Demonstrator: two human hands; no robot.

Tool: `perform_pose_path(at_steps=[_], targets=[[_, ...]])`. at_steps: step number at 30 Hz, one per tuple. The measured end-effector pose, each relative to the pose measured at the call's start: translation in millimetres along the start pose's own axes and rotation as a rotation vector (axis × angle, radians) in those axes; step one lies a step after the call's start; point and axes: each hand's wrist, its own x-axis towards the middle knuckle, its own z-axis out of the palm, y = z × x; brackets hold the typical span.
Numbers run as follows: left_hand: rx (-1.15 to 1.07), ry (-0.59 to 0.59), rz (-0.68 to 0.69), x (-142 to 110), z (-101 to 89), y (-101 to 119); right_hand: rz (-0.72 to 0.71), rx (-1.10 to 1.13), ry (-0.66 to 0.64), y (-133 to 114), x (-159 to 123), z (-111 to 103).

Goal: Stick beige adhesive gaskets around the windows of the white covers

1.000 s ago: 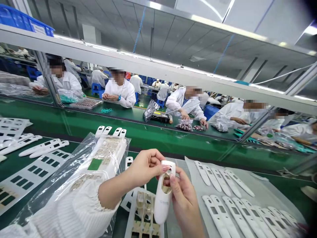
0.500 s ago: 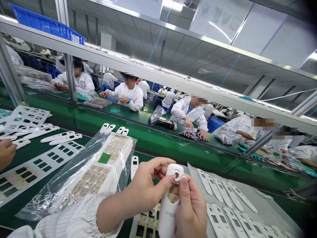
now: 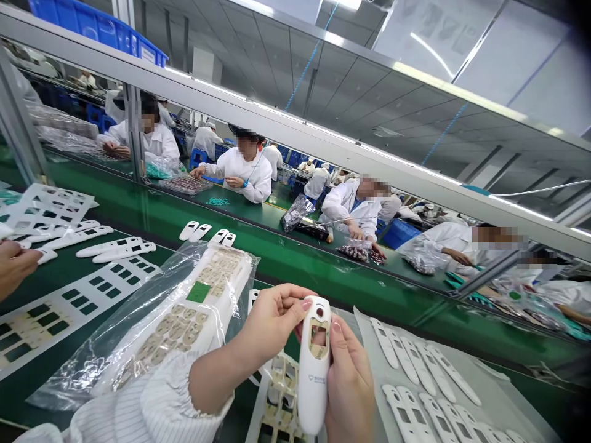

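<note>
Between my two hands stands a long white plastic casing (image 3: pixel 313 394), shaped like a thermometer shell, with a small round hole near its top and a tan-edged window below. My left hand (image 3: pixel 272 323) pinches its upper left edge with thumb and fingers. Wrapped along the right side is my right hand (image 3: pixel 348 375), its thumb beside the window. Beneath the hands lies a backing sheet with tan cut-out pieces (image 3: pixel 279 394), partly covered by the casing and my left arm.
Several white casings (image 3: pixel 409 354) lie in rows on a pale sheet at right. At left is a clear bag (image 3: pixel 161 271) of cut-out sheets. A co-worker's hand (image 3: pixel 16 264) works at the far left. Across the green bench, people in white sit behind a metal frame (image 3: pixel 132 132).
My left thumb has moved off the casing's hole to its upper left edge. My right thumb has slid off the front to the right side, uncovering the window. The view has shifted slightly.
</note>
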Motion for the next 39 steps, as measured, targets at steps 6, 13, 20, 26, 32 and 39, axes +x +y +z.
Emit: perform_pose_path(at_steps=[6,13,20,26,32,39], targets=[[0.134,0.098,0.016,32.5,-20.5,-31.2,0.059,-0.317,-0.277,32.8,25.1,-11.3],[0.563,0.109,-0.115,35.1,-71.3,-82.3,0.219,-0.511,-0.197,63.5,127.6,-35.4],[0.898,0.020,-0.204,-3.8,-75.6,-99.6,0.132,-0.680,-0.080,94.9,194.0,-49.5],[0.919,-0.012,-0.218,-16.3,-58.2,-102.4,0.042,-0.848,-0.208,84.9,121.3,-90.8],[0.867,-0.200,-0.115,-18.0,-46.3,-105.0,0.071,-0.858,-0.408,71.5,41.3,-96.5],[0.713,-0.256,-0.150,-32.3,-51.6,-99.6,0.058,-0.828,-0.363,79.7,17.9,-89.2]])
